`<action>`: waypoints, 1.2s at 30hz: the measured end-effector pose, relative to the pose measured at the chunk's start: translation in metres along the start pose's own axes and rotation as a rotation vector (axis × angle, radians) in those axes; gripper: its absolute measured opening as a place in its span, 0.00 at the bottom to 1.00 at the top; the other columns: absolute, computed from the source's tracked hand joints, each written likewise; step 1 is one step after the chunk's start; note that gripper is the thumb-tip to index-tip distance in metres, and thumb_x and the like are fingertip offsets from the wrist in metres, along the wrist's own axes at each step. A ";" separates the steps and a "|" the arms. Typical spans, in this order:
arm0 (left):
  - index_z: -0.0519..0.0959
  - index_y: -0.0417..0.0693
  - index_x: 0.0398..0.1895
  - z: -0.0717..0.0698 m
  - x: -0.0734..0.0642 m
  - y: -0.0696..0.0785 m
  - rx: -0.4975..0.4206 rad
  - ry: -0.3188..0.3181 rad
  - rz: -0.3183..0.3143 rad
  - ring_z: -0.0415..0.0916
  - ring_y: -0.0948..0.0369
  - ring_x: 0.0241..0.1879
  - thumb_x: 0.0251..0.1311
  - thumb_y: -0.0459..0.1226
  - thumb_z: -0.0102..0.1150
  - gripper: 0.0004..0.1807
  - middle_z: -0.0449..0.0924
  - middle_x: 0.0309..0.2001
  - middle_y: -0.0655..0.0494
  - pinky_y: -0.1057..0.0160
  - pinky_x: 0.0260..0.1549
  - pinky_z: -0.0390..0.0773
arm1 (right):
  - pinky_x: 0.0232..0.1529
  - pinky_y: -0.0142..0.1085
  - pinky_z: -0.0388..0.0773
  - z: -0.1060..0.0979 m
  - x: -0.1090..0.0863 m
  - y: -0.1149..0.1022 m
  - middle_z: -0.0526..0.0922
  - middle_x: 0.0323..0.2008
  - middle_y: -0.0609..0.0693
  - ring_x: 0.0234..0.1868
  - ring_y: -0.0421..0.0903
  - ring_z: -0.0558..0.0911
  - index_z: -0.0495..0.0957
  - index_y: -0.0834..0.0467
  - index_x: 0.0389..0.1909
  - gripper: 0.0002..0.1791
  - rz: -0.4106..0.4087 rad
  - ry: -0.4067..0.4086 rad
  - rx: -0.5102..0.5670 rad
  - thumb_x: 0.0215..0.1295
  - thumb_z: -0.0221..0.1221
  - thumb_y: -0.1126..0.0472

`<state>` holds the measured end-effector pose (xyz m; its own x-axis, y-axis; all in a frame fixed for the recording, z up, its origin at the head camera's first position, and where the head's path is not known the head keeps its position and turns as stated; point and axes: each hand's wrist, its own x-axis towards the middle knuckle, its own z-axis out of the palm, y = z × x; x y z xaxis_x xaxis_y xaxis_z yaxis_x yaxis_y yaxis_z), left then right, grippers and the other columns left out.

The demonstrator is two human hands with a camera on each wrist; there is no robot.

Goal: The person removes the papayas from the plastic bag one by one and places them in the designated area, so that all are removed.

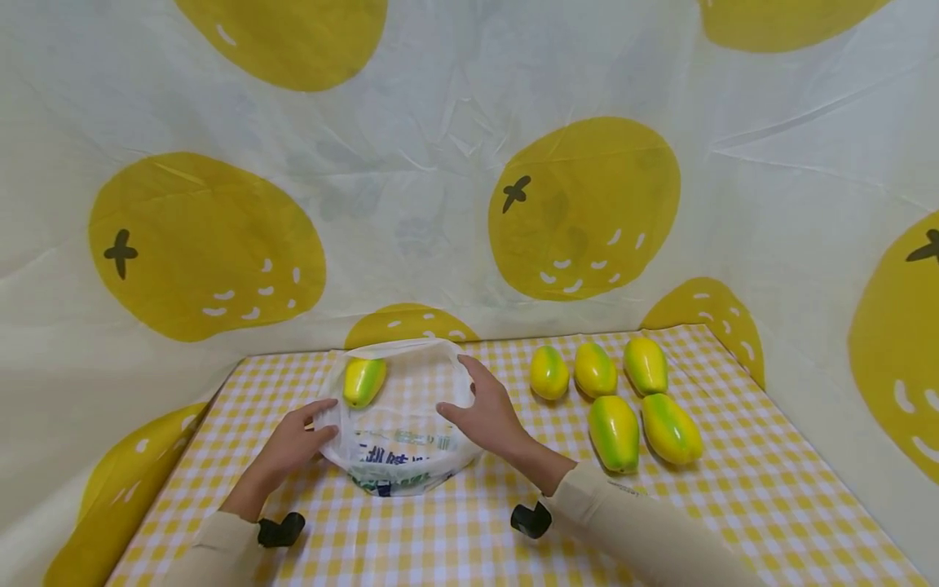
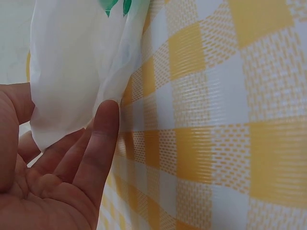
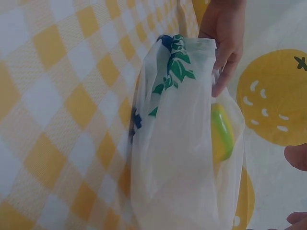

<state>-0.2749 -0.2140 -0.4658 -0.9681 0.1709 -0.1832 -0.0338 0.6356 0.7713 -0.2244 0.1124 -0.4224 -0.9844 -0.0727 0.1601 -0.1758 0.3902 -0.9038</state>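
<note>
A thin, translucent white plastic bag (image 1: pixel 411 420) with green and dark blue print stands with its mouth spread wide. Inside it, at the left, lies a yellow-green papaya (image 1: pixel 363 381), also showing through the film in the right wrist view (image 3: pixel 221 134). My left hand (image 1: pixel 288 440) touches the bag's left rim. Its fingers (image 2: pixel 105 124) are fairly straight, with the film passing between thumb and fingers. At the opposite rim my right hand (image 1: pixel 490 408) has thumb and fingers spread, touching the bag's right side. Only its fingertips (image 3: pixel 297 157) enter the right wrist view.
Several papayas (image 1: pixel 614 432) lie in two rows to the right of the bag. A yellow-and-white checked cloth (image 1: pixel 455 546) covers the table. Behind it hangs a pale curtain (image 1: pixel 411 228) printed with large yellow fruit.
</note>
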 end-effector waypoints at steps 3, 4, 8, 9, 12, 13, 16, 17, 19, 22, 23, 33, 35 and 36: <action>0.65 0.41 0.78 0.000 0.000 0.001 0.020 0.003 0.010 0.70 0.38 0.70 0.74 0.38 0.57 0.32 0.66 0.75 0.32 0.54 0.52 0.83 | 0.74 0.57 0.68 0.007 0.005 -0.002 0.59 0.81 0.57 0.80 0.62 0.62 0.59 0.56 0.80 0.44 0.013 -0.017 0.062 0.67 0.69 0.58; 0.65 0.41 0.78 0.000 0.001 0.001 0.025 0.003 0.010 0.70 0.37 0.71 0.74 0.39 0.57 0.32 0.66 0.75 0.32 0.54 0.52 0.83 | 0.74 0.57 0.67 0.010 0.006 -0.002 0.59 0.82 0.57 0.81 0.61 0.61 0.59 0.56 0.81 0.44 0.020 -0.024 0.084 0.67 0.68 0.58; 0.66 0.41 0.78 0.001 0.002 0.000 0.015 0.006 0.011 0.71 0.38 0.70 0.74 0.39 0.57 0.32 0.66 0.75 0.32 0.56 0.49 0.84 | 0.73 0.57 0.69 0.022 0.013 -0.005 0.57 0.82 0.58 0.81 0.62 0.62 0.58 0.55 0.81 0.44 0.041 -0.047 0.114 0.68 0.68 0.57; 0.66 0.41 0.78 0.001 0.002 0.000 0.015 0.007 0.008 0.72 0.38 0.69 0.74 0.39 0.57 0.32 0.66 0.75 0.32 0.57 0.49 0.84 | 0.73 0.56 0.69 0.026 0.014 -0.005 0.57 0.82 0.58 0.80 0.62 0.62 0.58 0.55 0.81 0.44 0.044 -0.054 0.115 0.68 0.68 0.57; 0.65 0.41 0.78 0.000 0.001 0.000 0.008 0.008 0.000 0.73 0.39 0.68 0.74 0.38 0.57 0.32 0.66 0.75 0.31 0.58 0.47 0.84 | 0.72 0.56 0.71 0.035 0.018 -0.006 0.58 0.82 0.57 0.80 0.63 0.63 0.58 0.54 0.81 0.45 0.050 -0.068 0.112 0.68 0.68 0.55; 0.65 0.41 0.78 0.000 0.001 0.000 0.006 0.007 -0.002 0.73 0.39 0.68 0.74 0.38 0.57 0.32 0.66 0.75 0.31 0.58 0.47 0.84 | 0.72 0.56 0.71 0.038 0.020 -0.006 0.59 0.82 0.58 0.79 0.64 0.64 0.58 0.54 0.81 0.45 0.052 -0.069 0.113 0.68 0.68 0.55; 0.65 0.41 0.78 0.000 0.000 0.001 -0.001 0.002 0.000 0.73 0.40 0.68 0.74 0.38 0.57 0.32 0.66 0.75 0.31 0.58 0.48 0.84 | 0.71 0.56 0.72 0.046 0.024 -0.009 0.61 0.81 0.59 0.78 0.66 0.65 0.58 0.54 0.81 0.45 0.063 -0.070 0.118 0.68 0.68 0.55; 0.65 0.41 0.78 0.000 0.000 0.001 -0.001 0.001 0.003 0.73 0.40 0.68 0.74 0.38 0.57 0.32 0.65 0.75 0.31 0.58 0.49 0.84 | 0.70 0.57 0.73 0.049 0.025 -0.009 0.62 0.80 0.60 0.77 0.67 0.66 0.59 0.55 0.81 0.44 0.065 -0.068 0.115 0.68 0.68 0.55; 0.65 0.40 0.78 -0.001 0.000 0.002 -0.001 -0.002 0.006 0.73 0.40 0.68 0.74 0.38 0.56 0.32 0.65 0.75 0.31 0.58 0.49 0.84 | 0.69 0.58 0.73 0.056 0.030 -0.009 0.63 0.79 0.62 0.75 0.69 0.68 0.59 0.56 0.81 0.44 0.076 -0.064 0.111 0.68 0.68 0.55; 0.65 0.40 0.78 -0.001 -0.001 0.001 -0.003 -0.003 0.000 0.74 0.40 0.66 0.74 0.38 0.56 0.32 0.66 0.75 0.31 0.59 0.46 0.84 | 0.68 0.59 0.74 0.066 0.036 -0.009 0.65 0.78 0.63 0.73 0.70 0.70 0.59 0.57 0.81 0.44 0.109 -0.057 0.111 0.68 0.68 0.54; 0.65 0.40 0.78 -0.002 -0.001 0.001 0.001 -0.002 -0.002 0.75 0.41 0.65 0.74 0.38 0.56 0.32 0.66 0.74 0.30 0.59 0.45 0.84 | 0.67 0.59 0.75 0.070 0.038 -0.009 0.66 0.77 0.64 0.73 0.70 0.71 0.59 0.57 0.80 0.44 0.116 -0.053 0.108 0.68 0.68 0.54; 0.65 0.40 0.78 -0.001 0.000 0.000 -0.005 -0.009 0.009 0.79 0.47 0.59 0.74 0.38 0.57 0.32 0.69 0.72 0.31 0.62 0.40 0.83 | 0.71 0.54 0.73 0.106 0.055 -0.006 0.71 0.76 0.59 0.74 0.59 0.72 0.62 0.59 0.79 0.42 0.147 -0.009 0.009 0.68 0.67 0.53; 0.65 0.39 0.78 -0.001 0.002 0.001 -0.005 -0.010 0.023 0.79 0.47 0.58 0.74 0.38 0.57 0.32 0.69 0.72 0.31 0.62 0.39 0.82 | 0.72 0.52 0.71 0.111 0.060 -0.005 0.72 0.74 0.59 0.73 0.58 0.73 0.64 0.60 0.78 0.41 0.138 0.007 -0.018 0.68 0.67 0.53; 0.65 0.39 0.78 0.000 0.003 0.002 -0.006 -0.010 0.024 0.79 0.47 0.58 0.74 0.38 0.57 0.32 0.69 0.72 0.31 0.62 0.38 0.82 | 0.73 0.51 0.71 0.113 0.062 -0.005 0.73 0.74 0.58 0.73 0.57 0.74 0.64 0.59 0.77 0.41 0.140 0.013 -0.028 0.67 0.68 0.53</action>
<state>-0.2779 -0.2127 -0.4648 -0.9660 0.1942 -0.1705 -0.0117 0.6262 0.7796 -0.2843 0.0024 -0.4532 -0.9993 -0.0042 0.0385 -0.0367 0.4210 -0.9063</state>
